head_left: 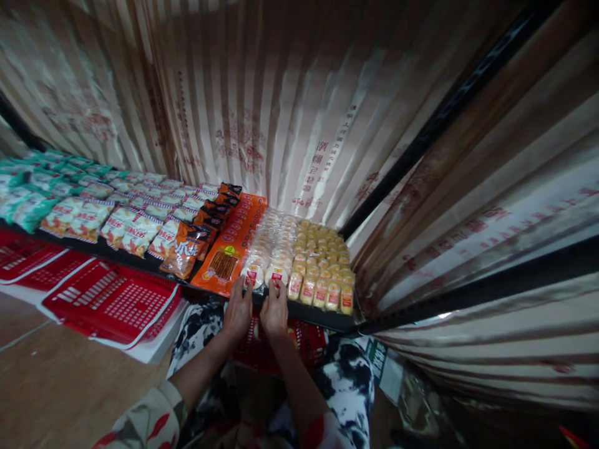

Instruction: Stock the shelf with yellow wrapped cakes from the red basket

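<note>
My left hand (238,307) reaches to the shelf's front edge, its fingers stretched against a round, white packaged snack (253,275) with a red label. Close beside it, my right hand (275,308) has its fingers extended and slightly apart on the neighbouring round white pack (276,274), covering the lower part of its label. Neither hand shows a clear grip; the thumbs are partly hidden. Behind these packs, rows of clear-wrapped white snacks (276,234) run to the back. Yellow wrapped cakes (322,268) stand in rows on the right. An orange snack bag (230,252) lies flat on the left.
Farther left, orange-brown bags (189,246), white snack bags (124,227) and green bags (35,209) fill the black shelf (126,263). Red baskets (116,299) sit below it. Pleated printed curtains (281,106) and a slanting black pole (421,149) stand behind and right.
</note>
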A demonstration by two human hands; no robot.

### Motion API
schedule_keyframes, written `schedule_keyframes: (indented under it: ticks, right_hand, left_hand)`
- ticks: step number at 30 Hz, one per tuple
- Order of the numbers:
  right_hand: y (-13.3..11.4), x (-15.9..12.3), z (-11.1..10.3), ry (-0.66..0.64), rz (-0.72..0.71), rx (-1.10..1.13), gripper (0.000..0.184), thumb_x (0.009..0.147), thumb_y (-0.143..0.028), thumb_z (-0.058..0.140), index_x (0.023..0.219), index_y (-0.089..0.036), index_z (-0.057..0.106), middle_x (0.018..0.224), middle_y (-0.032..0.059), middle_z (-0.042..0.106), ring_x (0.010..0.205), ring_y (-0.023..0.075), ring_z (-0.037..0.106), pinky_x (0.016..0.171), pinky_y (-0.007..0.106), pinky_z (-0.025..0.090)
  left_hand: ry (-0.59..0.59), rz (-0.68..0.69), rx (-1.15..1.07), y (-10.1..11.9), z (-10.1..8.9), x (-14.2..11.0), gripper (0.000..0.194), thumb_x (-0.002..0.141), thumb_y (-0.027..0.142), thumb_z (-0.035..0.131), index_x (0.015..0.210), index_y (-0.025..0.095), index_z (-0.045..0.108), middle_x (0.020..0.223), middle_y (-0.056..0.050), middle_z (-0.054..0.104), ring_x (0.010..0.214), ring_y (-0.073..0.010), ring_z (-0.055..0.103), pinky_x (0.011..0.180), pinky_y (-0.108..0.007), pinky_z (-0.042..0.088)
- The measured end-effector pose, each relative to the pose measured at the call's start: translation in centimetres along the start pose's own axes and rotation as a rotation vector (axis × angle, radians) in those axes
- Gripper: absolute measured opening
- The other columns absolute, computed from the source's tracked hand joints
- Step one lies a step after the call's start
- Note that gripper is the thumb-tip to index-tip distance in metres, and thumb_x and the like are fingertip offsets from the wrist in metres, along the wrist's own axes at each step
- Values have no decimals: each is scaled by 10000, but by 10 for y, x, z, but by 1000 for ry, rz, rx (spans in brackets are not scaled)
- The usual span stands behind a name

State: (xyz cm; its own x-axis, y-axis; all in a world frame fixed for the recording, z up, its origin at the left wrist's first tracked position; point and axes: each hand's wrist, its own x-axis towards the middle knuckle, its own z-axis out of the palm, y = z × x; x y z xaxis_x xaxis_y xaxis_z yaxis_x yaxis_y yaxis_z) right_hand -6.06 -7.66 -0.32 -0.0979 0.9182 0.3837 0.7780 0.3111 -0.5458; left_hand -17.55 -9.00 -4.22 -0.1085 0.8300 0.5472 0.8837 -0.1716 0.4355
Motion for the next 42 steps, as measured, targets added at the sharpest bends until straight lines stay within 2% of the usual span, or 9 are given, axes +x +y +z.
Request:
schedule_keyframes:
  ticks: [5,11,16,29,36,42]
  right_hand:
    - [3,0,1,5,-17,7,513,795,-85,347,1292,-74,477,1299,213,400,1090,250,517,923,397,469]
    - [5,0,5,46,-43,28,516,790,-77,343,1287,-80,481,1288,204,409,1117,243,499,939,395,460]
    - [8,0,9,55,-43,5,526,775,-76,346,1281,-70,489,1303,200,399,1149,243,477,952,381,451]
    - [6,4,12,84,25,-38,493,817,-149,336,1276,-93,506,1303,200,444,1125,255,504,921,398,469]
    - [3,6,12,54,47,-79,510,811,-137,368,1310,-112,472,1341,198,423,1159,262,486,917,396,470]
    - [4,6,13,50,35,-98,522,808,-118,341,1313,-91,468,1339,192,423,1184,258,462,934,378,460]
  left_hand:
    - [10,21,-36,-2,1,5,418,864,96,340,1249,156,491,1403,-145,389,1364,-264,247,1041,-482,378]
    - [-43,61,-19,-2,3,13,484,864,78,333,1343,124,382,1415,-178,372,1371,-261,234,1053,-484,362]
    - [-25,118,24,-8,7,13,467,863,66,348,1325,106,400,1367,-188,426,1363,-260,254,1051,-456,375]
    - [33,193,49,-12,20,9,547,881,107,347,1417,96,240,1395,-208,391,1366,-281,239,1043,-488,378]
    - [4,182,106,-7,17,10,571,864,90,339,1422,85,219,1396,-210,388,1371,-279,223,1059,-487,355]
    - [10,165,88,-7,16,10,535,851,87,356,1383,72,301,1377,-212,408,1365,-282,245,1063,-478,346]
